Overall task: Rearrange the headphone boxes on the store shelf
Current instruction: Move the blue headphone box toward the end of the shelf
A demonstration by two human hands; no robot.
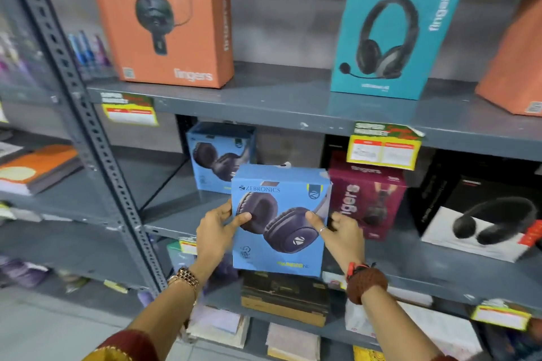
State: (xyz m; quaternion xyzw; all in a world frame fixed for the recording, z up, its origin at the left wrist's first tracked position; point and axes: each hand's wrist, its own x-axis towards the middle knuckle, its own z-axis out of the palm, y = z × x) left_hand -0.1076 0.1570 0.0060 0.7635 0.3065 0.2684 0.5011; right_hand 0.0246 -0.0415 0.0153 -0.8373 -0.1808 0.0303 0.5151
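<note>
Head camera view looks at a grey metal shelf (264, 102) with both hands out front, holding one blue headphone box (280, 220) between them. Left hand (215, 231) clamps the box's left edge, thumb on the front over the printed earcup; right hand (341, 231) grips the right edge the same way, thumb across the front, ring on one finger. So neither hand is spread wide, both are closed on that box. It's held upright in the air, just in front of the middle shelf's front edge, not resting on anything. Behind it, further back on that middle shelf, stands a second blue box (218, 155) of the same kind. Right next to the held one sits a maroon box (368, 199), then a black and white box (481, 220) toward the right end. Up on the top shelf are an orange box (164, 14) near the left end and a teal box (393, 35) further right.
</note>
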